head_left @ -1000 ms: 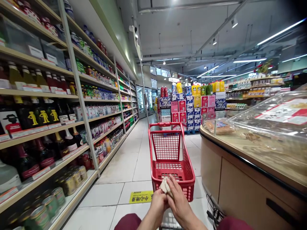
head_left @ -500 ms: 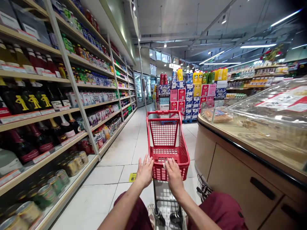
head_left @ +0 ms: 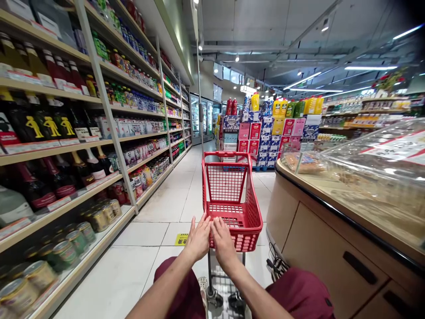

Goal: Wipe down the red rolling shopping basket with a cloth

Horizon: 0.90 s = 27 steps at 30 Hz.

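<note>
A red plastic shopping cart [head_left: 247, 231] stands directly in front of me, its basket holding nothing that I can see. My left hand [head_left: 199, 239] is open, palm down, at the near left corner of the basket, with the little finger spread apart. Close beside it, my right hand [head_left: 223, 243] lies with fingers stretched over the near rim. The fingertips of both hands almost meet. Whether the left fingers touch the rim is hard to tell. My thumbs are mostly hidden. Below the basket are the cart's dark wheels [head_left: 215, 297], between my knees.
Shelves [head_left: 146, 166] of bottles and cans line the left side. A curved wooden counter [head_left: 299, 230] with a clear cover stands close on the right, with black cables [head_left: 277, 263] at its foot. Stacked drink boxes [head_left: 255, 137] stand ahead. A yellow sticker [head_left: 181, 239] marks the tiled floor.
My right hand has moved left along the basket rim until it is beside my left hand. The left hand has barely shifted. The view has turned slightly left and down.
</note>
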Each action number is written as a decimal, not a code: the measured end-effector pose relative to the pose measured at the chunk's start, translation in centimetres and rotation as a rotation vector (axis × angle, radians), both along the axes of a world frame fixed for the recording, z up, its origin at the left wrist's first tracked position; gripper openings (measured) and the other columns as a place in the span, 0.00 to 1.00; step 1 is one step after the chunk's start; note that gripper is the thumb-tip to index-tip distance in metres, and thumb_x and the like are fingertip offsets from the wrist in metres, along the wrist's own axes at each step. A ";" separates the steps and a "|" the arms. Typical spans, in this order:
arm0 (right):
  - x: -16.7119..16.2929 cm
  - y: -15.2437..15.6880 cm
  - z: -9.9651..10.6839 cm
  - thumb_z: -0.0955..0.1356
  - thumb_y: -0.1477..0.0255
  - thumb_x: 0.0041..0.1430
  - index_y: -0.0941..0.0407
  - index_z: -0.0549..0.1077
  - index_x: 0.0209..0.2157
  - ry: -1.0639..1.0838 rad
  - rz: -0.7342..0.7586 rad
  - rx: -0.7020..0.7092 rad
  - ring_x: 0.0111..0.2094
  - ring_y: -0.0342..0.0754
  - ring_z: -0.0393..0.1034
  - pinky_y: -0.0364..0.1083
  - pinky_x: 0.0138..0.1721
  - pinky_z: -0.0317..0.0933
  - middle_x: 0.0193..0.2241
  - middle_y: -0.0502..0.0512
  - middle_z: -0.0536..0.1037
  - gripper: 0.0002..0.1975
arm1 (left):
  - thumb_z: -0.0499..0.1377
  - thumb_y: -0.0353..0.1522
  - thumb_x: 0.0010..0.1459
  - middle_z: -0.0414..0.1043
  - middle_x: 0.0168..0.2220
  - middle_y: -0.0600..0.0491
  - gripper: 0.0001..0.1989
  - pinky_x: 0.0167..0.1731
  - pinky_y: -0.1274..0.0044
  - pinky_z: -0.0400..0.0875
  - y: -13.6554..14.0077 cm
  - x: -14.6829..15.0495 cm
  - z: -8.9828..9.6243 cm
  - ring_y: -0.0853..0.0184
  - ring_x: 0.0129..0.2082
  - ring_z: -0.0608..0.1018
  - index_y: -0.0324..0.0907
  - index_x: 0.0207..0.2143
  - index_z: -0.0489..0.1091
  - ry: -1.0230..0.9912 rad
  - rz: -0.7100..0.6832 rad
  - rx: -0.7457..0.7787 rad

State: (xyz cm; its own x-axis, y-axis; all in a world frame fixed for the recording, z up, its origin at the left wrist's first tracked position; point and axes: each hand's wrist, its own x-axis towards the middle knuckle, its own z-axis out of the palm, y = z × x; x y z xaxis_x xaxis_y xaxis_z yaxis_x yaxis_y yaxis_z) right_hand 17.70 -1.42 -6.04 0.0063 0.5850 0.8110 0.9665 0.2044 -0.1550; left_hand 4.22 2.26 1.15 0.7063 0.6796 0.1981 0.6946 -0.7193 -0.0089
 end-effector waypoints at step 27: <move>3.0 -3.0 0.5 0.54 0.88 0.48 0.55 0.60 0.54 -0.126 -0.060 -0.100 0.60 0.50 0.38 0.59 0.55 0.44 0.56 0.56 0.59 0.31 | 0.46 0.25 0.46 0.44 0.61 0.49 0.33 0.57 0.61 0.33 -1.6 -0.3 -1.1 0.64 0.61 0.43 0.37 0.58 0.47 -0.063 0.057 -0.002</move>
State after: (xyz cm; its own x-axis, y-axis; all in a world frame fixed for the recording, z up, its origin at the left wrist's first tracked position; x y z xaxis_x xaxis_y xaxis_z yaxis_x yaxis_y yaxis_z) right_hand 20.74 -4.39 -5.54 -0.0548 0.6643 0.7455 0.9895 0.1359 -0.0484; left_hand 3.88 0.62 0.01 0.6528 0.7187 0.2394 0.7334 -0.6788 0.0377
